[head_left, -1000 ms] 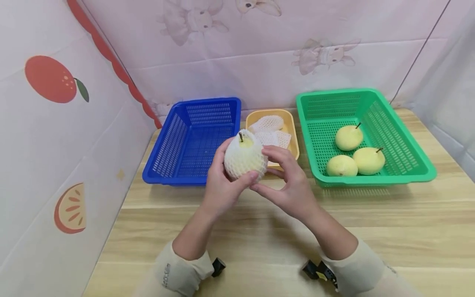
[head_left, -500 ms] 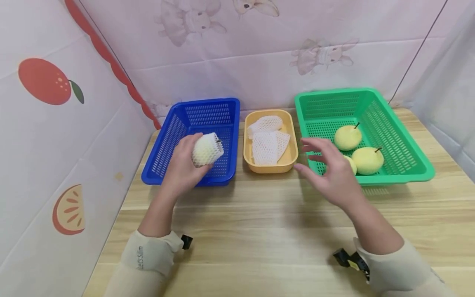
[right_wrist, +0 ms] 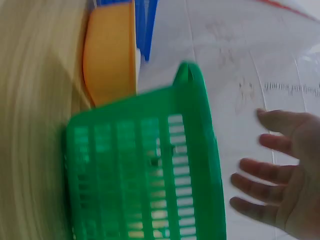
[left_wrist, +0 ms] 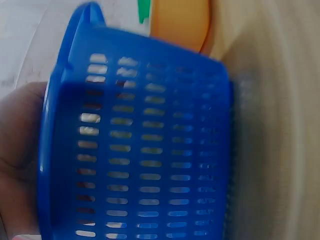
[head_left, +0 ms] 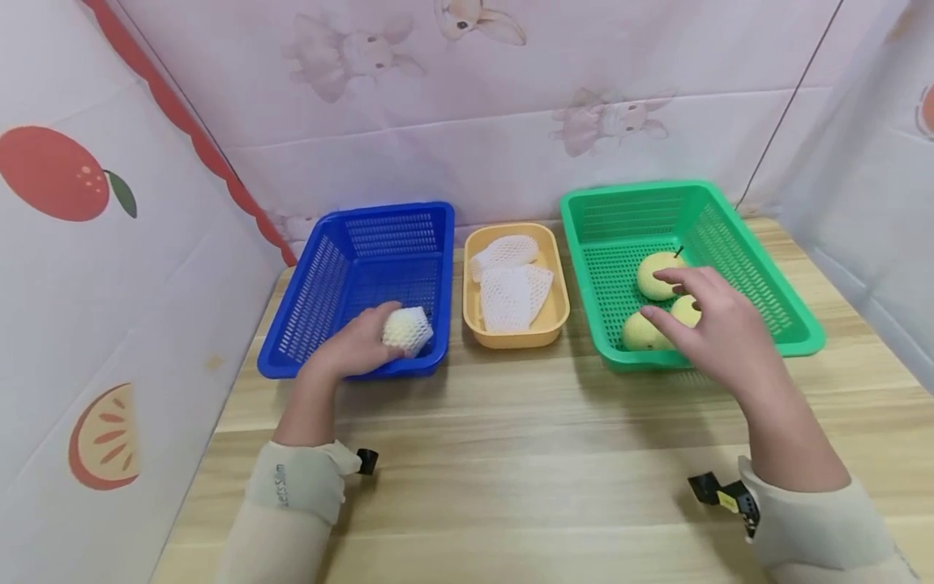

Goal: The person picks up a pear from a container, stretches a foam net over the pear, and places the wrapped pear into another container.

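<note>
In the head view my left hand (head_left: 357, 342) holds a pear in a white foam net (head_left: 409, 331), low inside the near right corner of the blue basket (head_left: 394, 272). The left wrist view shows that basket's slotted wall (left_wrist: 140, 145), which hides the pear. My right hand (head_left: 722, 328) hovers over the near side of the green basket (head_left: 594, 268), fingers spread and holding nothing. Beneath and beyond it lie bare yellow pears, one with its stem up (head_left: 657, 276), another at the front (head_left: 644, 332), and a third partly covered by the hand (head_left: 684, 310).
Between the baskets stands a small yellow tray (head_left: 473, 320) with several white foam nets (head_left: 505, 298) in it. All three containers sit on a wood-grain table (head_left: 525, 454). A printed cloth wall (head_left: 503, 186) rises close behind them.
Both hands held the netted pear together at the middle. The right hand let go and moved right over the green basket; the left carried the pear left and down into the blue basket.
</note>
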Tool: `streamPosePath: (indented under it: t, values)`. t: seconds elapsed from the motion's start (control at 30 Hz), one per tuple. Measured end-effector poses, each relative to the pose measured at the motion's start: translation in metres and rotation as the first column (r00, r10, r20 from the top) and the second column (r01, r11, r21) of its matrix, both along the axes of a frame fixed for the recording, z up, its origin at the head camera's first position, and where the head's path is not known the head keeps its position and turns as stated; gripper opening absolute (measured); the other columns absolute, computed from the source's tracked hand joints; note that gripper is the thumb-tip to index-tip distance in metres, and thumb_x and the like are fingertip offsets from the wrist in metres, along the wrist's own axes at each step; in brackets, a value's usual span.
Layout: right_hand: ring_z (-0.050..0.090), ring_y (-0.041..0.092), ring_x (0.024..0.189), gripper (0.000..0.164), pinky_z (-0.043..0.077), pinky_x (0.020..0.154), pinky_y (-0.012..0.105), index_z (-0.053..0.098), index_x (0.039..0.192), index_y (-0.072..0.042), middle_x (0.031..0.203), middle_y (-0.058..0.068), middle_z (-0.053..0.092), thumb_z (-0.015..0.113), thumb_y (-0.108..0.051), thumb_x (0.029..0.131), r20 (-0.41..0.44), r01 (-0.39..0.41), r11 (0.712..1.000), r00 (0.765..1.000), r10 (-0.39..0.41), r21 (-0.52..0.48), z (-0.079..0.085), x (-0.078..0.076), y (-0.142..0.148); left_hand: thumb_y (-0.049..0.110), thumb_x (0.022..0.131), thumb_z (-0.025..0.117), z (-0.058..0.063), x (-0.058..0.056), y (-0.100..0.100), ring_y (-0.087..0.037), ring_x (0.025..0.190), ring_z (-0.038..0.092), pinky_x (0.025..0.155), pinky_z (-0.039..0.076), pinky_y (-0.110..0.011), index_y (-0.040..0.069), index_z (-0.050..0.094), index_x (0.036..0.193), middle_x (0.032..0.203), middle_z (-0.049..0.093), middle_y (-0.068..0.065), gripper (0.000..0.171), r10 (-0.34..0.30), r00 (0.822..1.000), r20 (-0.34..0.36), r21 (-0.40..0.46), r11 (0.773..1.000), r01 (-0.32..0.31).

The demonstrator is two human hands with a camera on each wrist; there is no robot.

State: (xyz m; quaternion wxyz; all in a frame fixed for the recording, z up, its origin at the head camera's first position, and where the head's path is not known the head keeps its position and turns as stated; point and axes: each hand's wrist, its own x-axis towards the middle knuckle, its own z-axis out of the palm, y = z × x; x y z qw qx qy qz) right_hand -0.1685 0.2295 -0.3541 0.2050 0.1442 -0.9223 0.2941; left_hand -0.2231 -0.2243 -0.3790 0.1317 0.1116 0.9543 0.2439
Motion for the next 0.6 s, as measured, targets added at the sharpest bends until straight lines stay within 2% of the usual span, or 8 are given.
streamPosePath:
  t: [0.07, 0.1, 0.27, 0.43, 0.6]
  values:
    - [0.056, 0.037, 0.107, 0.051, 0.047, 0.083, 0.053, 0.057, 0.133, -0.009, 0.126, 0.017, 0.058, 0.072, -0.030, 0.090, 0.122, 0.028, 0.997, 0.992, -0.036, 0.070, 0.001, -0.003, 0.009, 0.028, 0.086, 0.073, 0.000, -0.003, -0.003, -0.035, 0.120, 0.052, 0.100, 0.044, -0.055, 0.006, 0.033, 0.151, 0.139, 0.051, -0.020, 0.079, -0.020, 0.998, 0.054, -0.020, 1.000, 0.021]
    - [0.054, 0.039, 0.109, 0.053, 0.046, 0.083, 0.057, 0.055, 0.135, -0.009, 0.129, 0.018, 0.056, 0.071, -0.033, 0.090, 0.179, 0.038, 0.995, 0.982, -0.054, 0.093, 0.001, -0.005, 0.013, 0.030, 0.086, 0.073, -0.001, -0.005, -0.003, -0.035, 0.121, 0.051, 0.101, 0.044, -0.055, 0.006, 0.033, 0.151, 0.140, 0.051, -0.020, 0.079, -0.022, 0.997, 0.081, -0.032, 0.999, 0.025]
    - [0.053, 0.042, 0.113, 0.059, 0.046, 0.082, 0.060, 0.051, 0.140, -0.008, 0.136, 0.023, 0.051, 0.069, -0.037, 0.091, 0.363, 0.045, 0.984, 0.926, -0.106, 0.173, -0.004, -0.015, 0.027, 0.037, 0.088, 0.070, -0.002, -0.009, -0.005, -0.038, 0.133, 0.042, 0.110, 0.035, -0.059, 0.009, 0.031, 0.153, 0.150, 0.042, -0.020, 0.081, -0.007, 0.985, 0.174, -0.084, 0.996, 0.022]
    - [0.059, 0.044, 0.110, 0.059, 0.048, 0.081, 0.059, 0.053, 0.138, -0.005, 0.129, 0.024, 0.060, 0.071, -0.032, 0.088, 0.447, -0.008, 0.975, 0.889, -0.095, 0.224, -0.010, -0.025, 0.034, 0.041, 0.089, 0.068, -0.004, -0.009, -0.004, -0.039, 0.142, 0.032, 0.114, 0.028, -0.061, 0.012, 0.029, 0.155, 0.156, 0.035, -0.018, 0.082, 0.019, 0.979, 0.203, -0.075, 0.997, -0.004]
    - [0.056, 0.046, 0.115, 0.062, 0.047, 0.086, 0.062, 0.055, 0.137, -0.006, 0.126, 0.023, 0.063, 0.075, -0.034, 0.085, 0.499, -0.064, 0.969, 0.864, -0.066, 0.238, -0.015, -0.030, 0.034, 0.049, 0.088, 0.068, -0.006, -0.011, -0.003, -0.038, 0.137, 0.038, 0.112, 0.031, -0.061, 0.013, 0.028, 0.155, 0.154, 0.036, -0.019, 0.086, 0.046, 0.981, 0.187, -0.063, 0.997, -0.035]
